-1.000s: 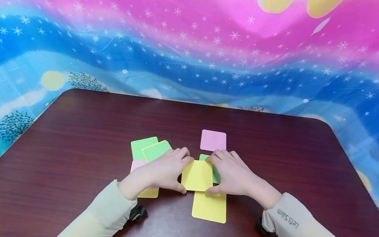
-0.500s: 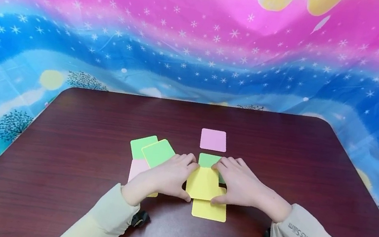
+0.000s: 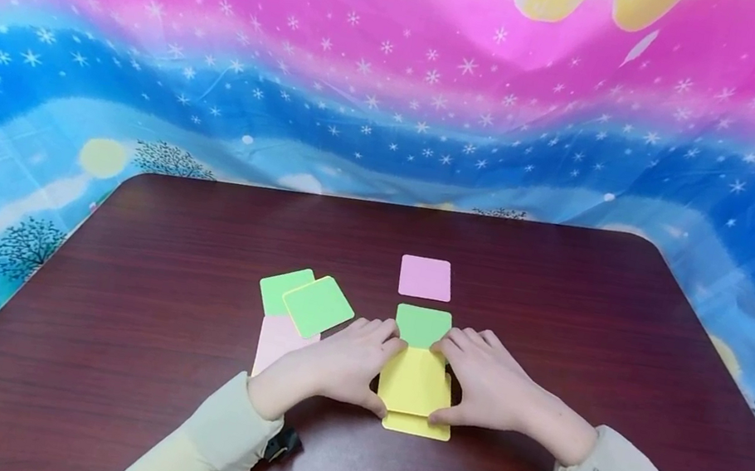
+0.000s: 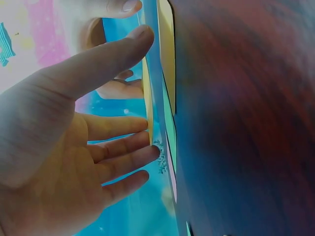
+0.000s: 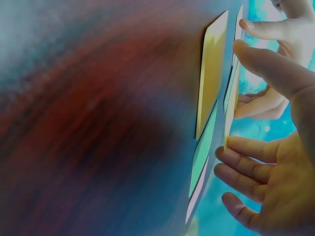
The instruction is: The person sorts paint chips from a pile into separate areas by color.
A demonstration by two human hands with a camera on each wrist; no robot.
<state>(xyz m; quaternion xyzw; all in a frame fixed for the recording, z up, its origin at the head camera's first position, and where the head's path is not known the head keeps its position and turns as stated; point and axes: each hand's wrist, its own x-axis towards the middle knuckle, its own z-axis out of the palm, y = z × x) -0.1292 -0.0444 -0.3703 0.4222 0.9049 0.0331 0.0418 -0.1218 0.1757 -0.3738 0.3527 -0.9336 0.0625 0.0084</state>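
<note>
Aloft: upper yellow card (image 3: 414, 383), sides finger-gripped by left hand (image 3: 355, 365) and right hand (image 3: 493, 386), likely for levelness; lower yellow card (image 3: 415, 426) beneath.

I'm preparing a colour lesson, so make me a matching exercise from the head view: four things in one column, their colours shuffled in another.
Things
1. held card, between left hand and right hand
2. farthest card
3. middle card, seen between 1 and 2
4. tabletop

Colours
A. green
B. dark reddish-brown
C. yellow
D. pink

Pairs: 1-C, 2-D, 3-A, 4-B
</note>
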